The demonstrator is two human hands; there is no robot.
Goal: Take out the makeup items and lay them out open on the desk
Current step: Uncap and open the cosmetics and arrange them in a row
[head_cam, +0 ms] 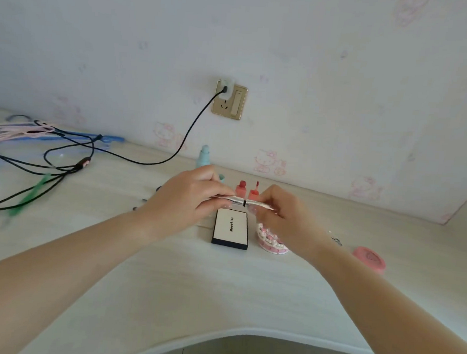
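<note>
Soft even daylight, slight blur (edges bowed)

hands: two, left (186, 198) and right (282, 216)
silver tube (241, 201): one
red lip bottles (241, 189): two
flat box (231, 228): one
pink round case (369, 258): one
teal bottle (204, 156): one
wall socket (229, 100): one

Silver tube (239, 201); pink lid (369, 259); black cable (194, 124).
</note>
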